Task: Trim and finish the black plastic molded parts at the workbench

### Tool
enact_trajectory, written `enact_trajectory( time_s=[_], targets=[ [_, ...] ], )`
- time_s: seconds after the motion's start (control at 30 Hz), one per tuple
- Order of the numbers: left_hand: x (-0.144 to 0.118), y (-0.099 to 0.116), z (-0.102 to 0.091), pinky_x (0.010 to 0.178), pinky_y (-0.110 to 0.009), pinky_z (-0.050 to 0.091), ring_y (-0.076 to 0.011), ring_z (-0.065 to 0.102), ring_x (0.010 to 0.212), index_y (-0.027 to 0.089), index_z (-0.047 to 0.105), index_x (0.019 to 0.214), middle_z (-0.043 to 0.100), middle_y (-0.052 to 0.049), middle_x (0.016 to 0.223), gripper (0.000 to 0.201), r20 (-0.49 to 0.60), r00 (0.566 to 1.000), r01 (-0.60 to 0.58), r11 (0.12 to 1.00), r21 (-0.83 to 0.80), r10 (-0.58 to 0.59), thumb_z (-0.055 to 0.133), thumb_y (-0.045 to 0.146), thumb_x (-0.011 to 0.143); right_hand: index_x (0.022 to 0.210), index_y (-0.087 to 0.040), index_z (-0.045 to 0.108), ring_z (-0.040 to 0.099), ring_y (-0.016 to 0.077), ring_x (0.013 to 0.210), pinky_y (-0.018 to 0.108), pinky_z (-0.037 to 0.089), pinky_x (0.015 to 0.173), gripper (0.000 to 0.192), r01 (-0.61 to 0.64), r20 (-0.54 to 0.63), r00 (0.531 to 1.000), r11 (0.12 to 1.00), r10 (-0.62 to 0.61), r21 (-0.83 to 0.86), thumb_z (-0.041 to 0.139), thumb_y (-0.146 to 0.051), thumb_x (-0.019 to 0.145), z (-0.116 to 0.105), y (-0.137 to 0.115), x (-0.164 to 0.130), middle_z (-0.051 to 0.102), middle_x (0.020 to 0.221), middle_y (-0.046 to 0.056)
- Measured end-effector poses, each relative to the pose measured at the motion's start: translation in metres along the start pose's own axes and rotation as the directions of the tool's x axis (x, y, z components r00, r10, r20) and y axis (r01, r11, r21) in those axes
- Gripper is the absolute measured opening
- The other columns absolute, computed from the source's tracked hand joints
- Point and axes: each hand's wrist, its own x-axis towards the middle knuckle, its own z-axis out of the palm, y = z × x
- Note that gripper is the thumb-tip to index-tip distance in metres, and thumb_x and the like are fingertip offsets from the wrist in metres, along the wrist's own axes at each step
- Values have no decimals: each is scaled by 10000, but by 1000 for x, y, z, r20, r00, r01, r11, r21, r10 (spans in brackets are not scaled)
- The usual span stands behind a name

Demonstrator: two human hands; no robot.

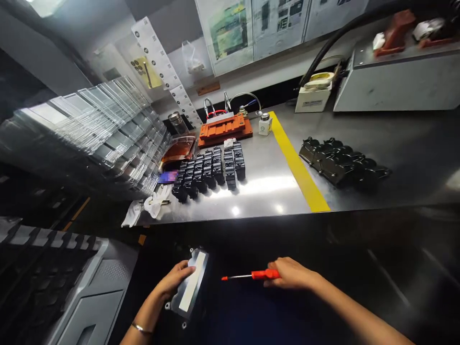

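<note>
Two items in my hands below the bench's front edge: left hand (175, 281) gripping a flat panel (189, 289), right hand (292, 273) closed around a red screwdriver (251, 275).

wall sheets (251, 28) — print too small to read, hanging label strip (165, 72) — marks illegible

Held plate (189, 287), red-handled screwdriver (251, 275)
</note>
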Motion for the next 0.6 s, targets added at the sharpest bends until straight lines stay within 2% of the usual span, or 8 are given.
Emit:
enact_trajectory(
  time_s=[0.07, 0.13, 0.2, 0.3, 0.37, 0.43, 0.5, 0.6],
  targets=[
    [-13, 58, 16, 698, -283, 465, -200, 627, 799, 151, 650, 1015, 695, -49, 922, 491, 175, 976, -141, 987, 73, 127, 743, 453, 639, 776, -234, 624, 622, 209, 666, 259, 289, 546, 363, -35, -35, 999, 998, 36, 44, 576, -594, 776, 5, 10, -8, 645, 693, 17],
    [-16, 124, 46, 798, -295, 464, -216, 623, 915, 181, 603, 1140, 684, -49, 1021, 521, 191, 929, -342, 932, 120, 316, 715, 393, 677, 819, -238, 622, 624, 211, 698, 262, 298, 567, 331, -38, -85, 995, 995, 45, 90, 561, -562, 797, 10, 14, -11, 663, 749, 19],
    [-5, 188, 90, 829, -315, 471, -229, 624, 966, 190, 488, 1284, 670, -77, 1085, 622, 220, 858, -501, 849, 170, 463, 675, 336, 709, 833, -238, 620, 625, 204, 725, 261, 308, 582, 307, -21, -116, 993, 989, 38, 148, 553, -536, 807, 14, 10, -11, 676, 800, 19],
    [28, 266, 166, 849, -326, 472, -242, 620, 1007, 147, 378, 1363, 644, -128, 1147, 727, 197, 761, -629, 632, 453, 618, 667, 251, 704, 835, -238, 621, 625, 193, 741, 257, 320, 599, 300, 21, -145, 989, 981, 7, 193, 559, -530, 802, 19, 1, -9, 682, 821, 11],
    [50, 302, 211, 856, -352, 467, -277, 621, 1020, 97, 345, 1371, 642, -176, 1141, 734, 143, 728, -550, 447, 705, 670, 653, 275, 728, 836, -238, 622, 625, 196, 752, 258, 325, 610, 304, 44, -171, 985, 980, -11, 194, 574, -535, 790, 23, -3, -8, 684, 821, 10],
    [66, 327, 242, 855, -365, 463, -301, 621, 1033, 65, 405, 1312, 641, -213, 1129, 608, 116, 725, -427, 311, 849, 679, 587, 337, 799, 838, -237, 623, 627, 201, 765, 260, 333, 622, 298, 59, -205, 979, 978, -17, 199, 589, -528, 781, 28, -2, -9, 687, 830, 14],
    [75, 343, 253, 856, -373, 461, -306, 617, 1042, 76, 506, 1209, 646, -217, 1114, 478, 110, 714, -351, 218, 911, 691, 456, 424, 885, 836, -241, 623, 629, 198, 780, 260, 344, 640, 273, 72, -237, 971, 971, -16, 227, 589, -507, 790, 31, 1, -13, 690, 845, 12],
    [83, 354, 241, 912, -408, 432, -316, 546, 1150, 79, 556, 1158, 604, -225, 1187, 479, 53, 616, -216, 104, 971, 786, 320, 437, 946, 813, -246, 616, 624, 190, 790, 256, 353, 659, 263, 57, -266, 964, 957, 22, 283, 581, -506, 803, 33, 7, -21, 689, 847, 5]
  ],
)
